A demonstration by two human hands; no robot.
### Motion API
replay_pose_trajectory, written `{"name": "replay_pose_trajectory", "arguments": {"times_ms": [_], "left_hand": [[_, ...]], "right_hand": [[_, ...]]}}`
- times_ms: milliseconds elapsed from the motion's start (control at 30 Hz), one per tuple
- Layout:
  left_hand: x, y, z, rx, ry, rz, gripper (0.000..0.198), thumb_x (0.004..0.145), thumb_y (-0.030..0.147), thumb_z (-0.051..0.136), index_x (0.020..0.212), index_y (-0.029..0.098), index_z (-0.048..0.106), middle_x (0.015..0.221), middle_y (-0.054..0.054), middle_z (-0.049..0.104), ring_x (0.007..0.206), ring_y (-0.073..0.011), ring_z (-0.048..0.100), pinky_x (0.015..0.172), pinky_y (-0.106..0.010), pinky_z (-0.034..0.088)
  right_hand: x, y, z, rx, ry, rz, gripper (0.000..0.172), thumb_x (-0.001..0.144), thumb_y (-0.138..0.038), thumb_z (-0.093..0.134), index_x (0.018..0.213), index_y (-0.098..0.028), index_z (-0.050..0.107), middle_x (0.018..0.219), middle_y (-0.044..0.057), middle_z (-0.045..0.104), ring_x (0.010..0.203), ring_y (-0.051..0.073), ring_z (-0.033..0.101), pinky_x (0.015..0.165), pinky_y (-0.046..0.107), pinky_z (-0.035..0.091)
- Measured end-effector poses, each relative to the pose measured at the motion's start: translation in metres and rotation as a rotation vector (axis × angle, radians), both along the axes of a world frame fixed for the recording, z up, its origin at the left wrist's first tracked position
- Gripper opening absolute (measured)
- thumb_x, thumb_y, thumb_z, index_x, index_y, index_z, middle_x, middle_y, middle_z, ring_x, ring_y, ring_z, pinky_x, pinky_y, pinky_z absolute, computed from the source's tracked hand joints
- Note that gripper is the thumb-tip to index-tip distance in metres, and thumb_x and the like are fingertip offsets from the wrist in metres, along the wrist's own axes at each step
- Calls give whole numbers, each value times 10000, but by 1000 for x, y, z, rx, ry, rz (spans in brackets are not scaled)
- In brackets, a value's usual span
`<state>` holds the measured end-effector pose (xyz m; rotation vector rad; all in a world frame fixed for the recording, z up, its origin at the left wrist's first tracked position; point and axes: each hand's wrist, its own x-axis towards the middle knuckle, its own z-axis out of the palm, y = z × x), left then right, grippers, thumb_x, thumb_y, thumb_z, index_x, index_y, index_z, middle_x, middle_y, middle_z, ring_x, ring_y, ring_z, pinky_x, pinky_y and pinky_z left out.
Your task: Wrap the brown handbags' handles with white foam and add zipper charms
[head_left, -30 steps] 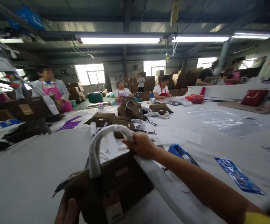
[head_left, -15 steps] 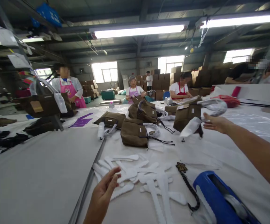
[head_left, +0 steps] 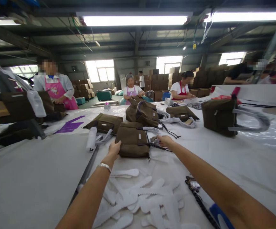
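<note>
A brown handbag (head_left: 130, 141) with a small white label lies on the white table in front of me. At its lower left corner, my left hand (head_left: 114, 149) is closed, thumb on top. My right hand (head_left: 166, 142) is closed at the bag's right side, on the plastic-wrapped handle (head_left: 152, 129), beside a charm and dark braided cord (head_left: 160, 147); the fingertips are partly hidden. Below my hands several white serrated-edge strips (head_left: 138, 197) lie in a loose pile. Another braided cord (head_left: 200, 200) with a charm is by my right forearm.
More brown bags surround it: a flat bag (head_left: 106, 123) on the left, a bag (head_left: 147, 114) behind, and an upright bag (head_left: 219, 116) at right. A blue tool (head_left: 220, 216) is partly under my right arm. Several co-workers stand or sit across the table.
My right hand has left the bag at the right, which now stands farther right and turned, and reached the middle bag. My left hand has moved forward from the strips onto that bag.
</note>
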<state>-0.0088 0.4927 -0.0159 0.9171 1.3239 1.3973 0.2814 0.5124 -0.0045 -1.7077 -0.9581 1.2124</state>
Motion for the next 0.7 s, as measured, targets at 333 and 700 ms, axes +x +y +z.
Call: {"name": "replay_pose_trajectory", "arguments": {"times_ms": [333,700], "left_hand": [[-27,-91,90,111,-333,10,278,978,181,567,1243,193,652,1109,-74,750,910,-176,734,875,-320,605],[-66,-335,30,-20,-120,158,694,913,368,652,1532,245,364,1550,-141,453,1362,-328,513,1124,-482,448]], "right_hand": [[-3,-42,77,22,413,41,329,985,-440,585,1137,-150,618,1048,67,659,830,164,656,725,340,586],[-75,-241,192,459,703,308,214,914,-301,715,1080,-176,664,659,-57,555,511,38,511,472,102,465]]}}
